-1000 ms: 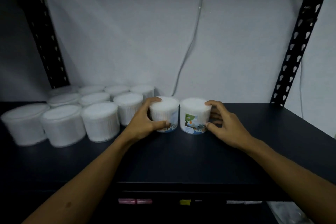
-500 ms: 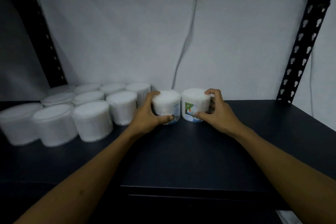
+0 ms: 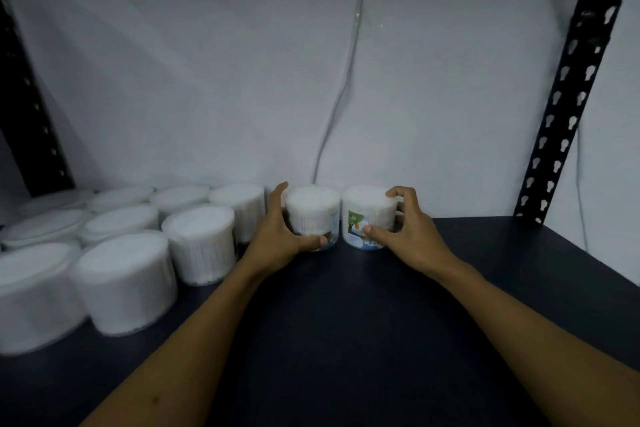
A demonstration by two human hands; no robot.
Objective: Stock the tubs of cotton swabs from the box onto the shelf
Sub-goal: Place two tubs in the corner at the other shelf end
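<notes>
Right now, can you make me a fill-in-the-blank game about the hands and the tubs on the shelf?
1. The left hand grips a tub, and the right hand grips the tub with a ____ pictured on its label.
2. The two held tubs stand ____ on the dark shelf.
3. The other tubs stand to the ____ of the left hand.
4. A thin cable hangs down the ____ wall.

Missing words: tree; upright; left; white
</notes>
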